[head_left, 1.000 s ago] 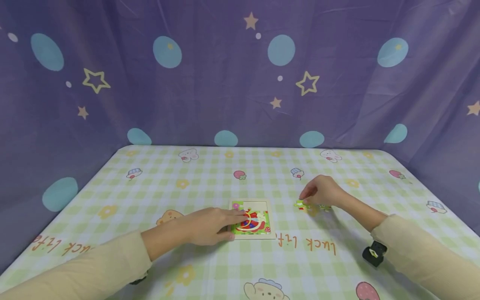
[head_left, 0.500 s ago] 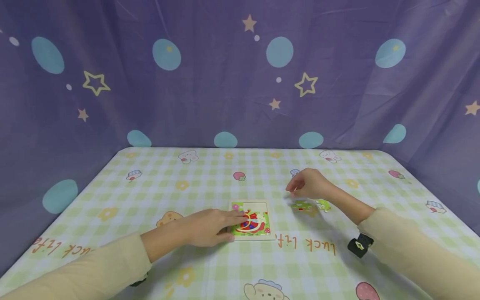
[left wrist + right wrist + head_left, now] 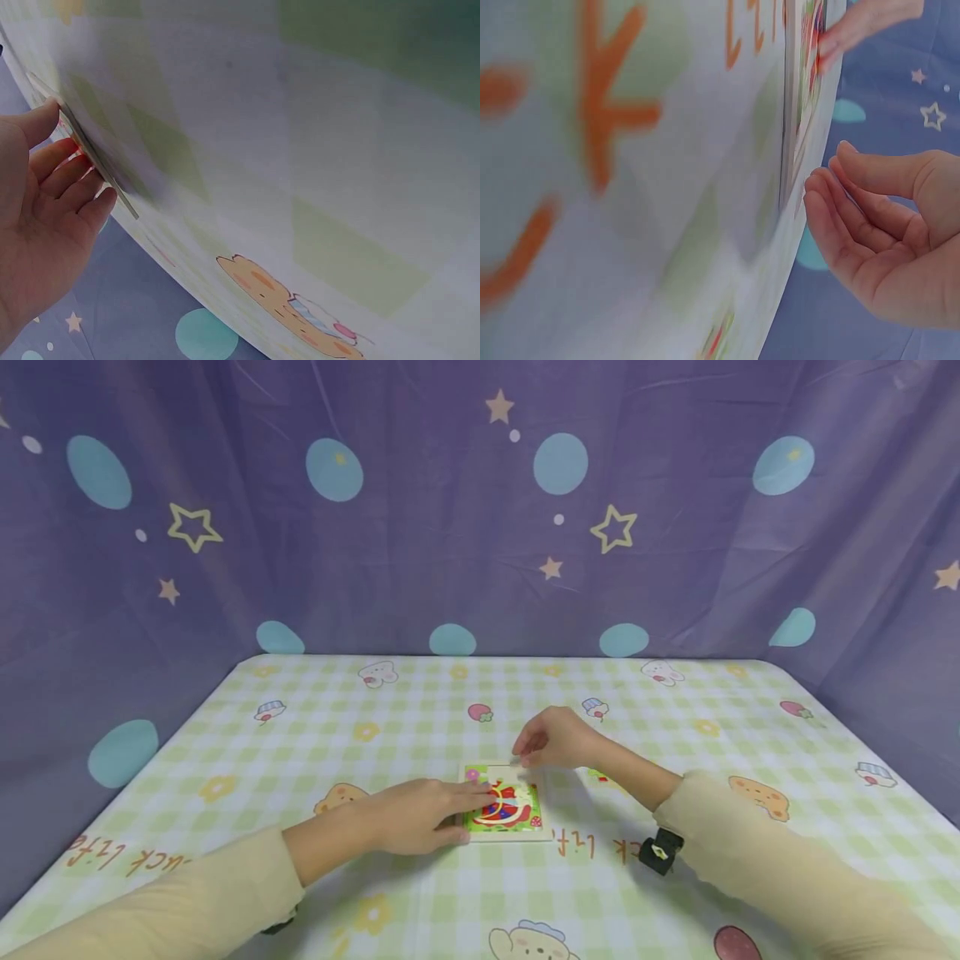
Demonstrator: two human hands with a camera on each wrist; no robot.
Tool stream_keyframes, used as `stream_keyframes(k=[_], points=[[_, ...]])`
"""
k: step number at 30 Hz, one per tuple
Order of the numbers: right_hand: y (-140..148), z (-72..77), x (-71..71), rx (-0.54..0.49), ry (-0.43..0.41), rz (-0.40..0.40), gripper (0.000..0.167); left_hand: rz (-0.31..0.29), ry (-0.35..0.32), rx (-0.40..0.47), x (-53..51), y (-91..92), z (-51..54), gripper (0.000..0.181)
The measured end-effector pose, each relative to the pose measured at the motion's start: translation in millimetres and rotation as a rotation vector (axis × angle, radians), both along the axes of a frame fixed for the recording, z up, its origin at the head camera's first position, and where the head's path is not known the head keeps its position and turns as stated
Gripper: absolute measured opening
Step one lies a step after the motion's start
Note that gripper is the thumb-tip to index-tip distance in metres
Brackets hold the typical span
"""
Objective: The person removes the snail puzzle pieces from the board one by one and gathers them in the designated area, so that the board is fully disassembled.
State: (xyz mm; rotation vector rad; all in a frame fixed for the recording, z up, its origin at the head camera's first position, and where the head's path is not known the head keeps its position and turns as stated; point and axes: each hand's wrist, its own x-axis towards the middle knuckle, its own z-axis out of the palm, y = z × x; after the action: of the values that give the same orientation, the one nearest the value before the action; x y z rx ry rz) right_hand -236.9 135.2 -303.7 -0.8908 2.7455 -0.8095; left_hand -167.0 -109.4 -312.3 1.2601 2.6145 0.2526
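Pale green and white checks cover the table [image 3: 420, 893], with cartoon pictures and orange lettering [image 3: 572, 843] scattered over it. Nearest, two cream sleeves [image 3: 172, 893] reach in, a small black device [image 3: 662, 852] strapped below the right cuff. The left hand [image 3: 416, 814] rests on the left part of a small picture puzzle [image 3: 517, 837] — fingers nearly straight across its face, thumb at its near left corner, touching rather than gripping. The puzzle lies flat near the middle of the table, showing red, blue and green, with a plain pale patch at its far right. Off to the right, a loose green and red piece [image 3: 600, 777] is partly hidden behind the right forearm [image 3: 637, 770]. The right hand [image 3: 562, 739] hovers by the puzzle's far right corner, fingers bent, thumb near their tips — whether they pinch anything, I cannot tell. Behind everything hangs a purple curtain [image 3: 435, 552] with stars and blue-green ovals.
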Motion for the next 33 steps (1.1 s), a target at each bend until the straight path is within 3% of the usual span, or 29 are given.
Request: stream_keyframes(k=[7,16,33], points=[[-27.3,-2.1,4.4,0.041,-0.048,0.043,0.008,0.000,-0.012,-0.006,-0.5,-0.5,-0.1,0.053],[-49.3,-0.1,8.4,0.106,-0.055,0.003,0.009,0.004,-0.003,-0.007,-0.4,-0.6,0.1,0.054],[-55.6,-1.3,8.8,0.126,-0.049,-0.037,0.007,-0.012,0.019,-0.004,-0.8,-0.8,-0.5,0.054]])
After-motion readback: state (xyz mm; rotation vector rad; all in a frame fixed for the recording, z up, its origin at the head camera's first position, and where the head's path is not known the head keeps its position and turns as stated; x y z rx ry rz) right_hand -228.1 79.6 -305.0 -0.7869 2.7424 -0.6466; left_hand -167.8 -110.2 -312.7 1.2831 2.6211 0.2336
